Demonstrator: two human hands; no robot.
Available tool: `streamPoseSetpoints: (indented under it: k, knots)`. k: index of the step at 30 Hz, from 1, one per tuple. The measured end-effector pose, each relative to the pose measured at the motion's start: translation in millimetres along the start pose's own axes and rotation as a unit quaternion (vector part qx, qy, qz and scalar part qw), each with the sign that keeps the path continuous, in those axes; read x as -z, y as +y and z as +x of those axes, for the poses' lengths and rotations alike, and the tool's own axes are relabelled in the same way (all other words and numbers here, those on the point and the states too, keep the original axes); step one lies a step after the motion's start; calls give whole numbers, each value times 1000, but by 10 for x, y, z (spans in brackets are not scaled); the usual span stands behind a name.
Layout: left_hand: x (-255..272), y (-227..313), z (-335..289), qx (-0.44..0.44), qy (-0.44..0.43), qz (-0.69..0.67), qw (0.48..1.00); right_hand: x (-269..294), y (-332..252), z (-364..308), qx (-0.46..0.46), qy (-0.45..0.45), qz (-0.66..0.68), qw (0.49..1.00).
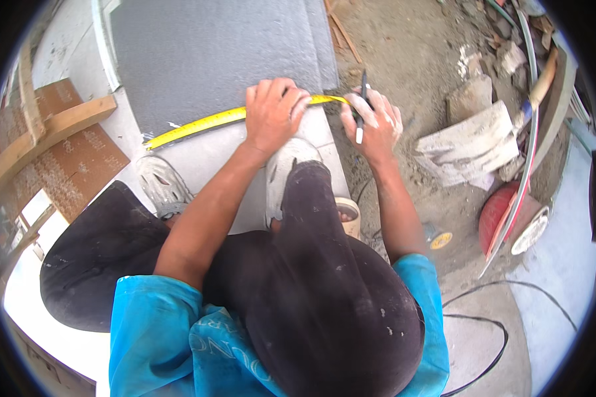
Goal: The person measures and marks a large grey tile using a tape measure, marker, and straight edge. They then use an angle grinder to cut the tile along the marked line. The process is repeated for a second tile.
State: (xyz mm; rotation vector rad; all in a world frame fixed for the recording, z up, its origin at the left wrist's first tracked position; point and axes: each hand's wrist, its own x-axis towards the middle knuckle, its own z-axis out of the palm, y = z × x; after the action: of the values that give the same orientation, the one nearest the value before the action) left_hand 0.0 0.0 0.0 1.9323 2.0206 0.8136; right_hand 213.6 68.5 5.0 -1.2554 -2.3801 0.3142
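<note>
The yellow tape measure lies across the upper middle of the frame, along the near edge of the grey slab; its left end sits by the slab's lower left corner, probably so that the marks count from there; the strip bends a little and narrows toward the right, where it seems twisted. The left hand rests over the middle of the strip, most likely to keep it close to the edge; the right hand, beyond the slab's right side, is at the strip's other end, perhaps to keep it stretched; the black-and-white pen stands up among its fingers, a handy way to carry it while the hand also minds the tape.

The left fingers are bent and close together, with little gap, and touch the tape from above; whether the thumb pinches it from below is hidden; the right fingers are partly curled, closed around the pen, with the tape's end touching or just beside the forefinger; I cannot tell how firm that contact is.

A white shoe stands just below the left hand; at far left, a curved wooden bar lies over a brown board.
</note>
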Motion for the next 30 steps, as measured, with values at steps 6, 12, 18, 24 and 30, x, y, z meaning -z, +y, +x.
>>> streamPoseSetpoints:
  k: [6, 12, 18, 24, 30]
  knots:
    - [324, -89, 411, 23, 107, 32, 993, 318, -189, 638, 5, -48, 42, 998]
    - [436, -747, 1619, -6, 199, 50, 979, 315, 89, 1944, -4, -39, 42, 998]
    - [444, -1587, 2438, -4, 238, 62, 969, -168, 189, 3125, 27, -52, 31, 998]
    - [362, -2087, 2755, 38, 226, 76, 970, -539, 182, 3680, 63, -71, 25, 995]
    - [283, -2286, 2812, 53, 206, 76, 974, -722, 269, 3846, 91, -86, 54, 991]
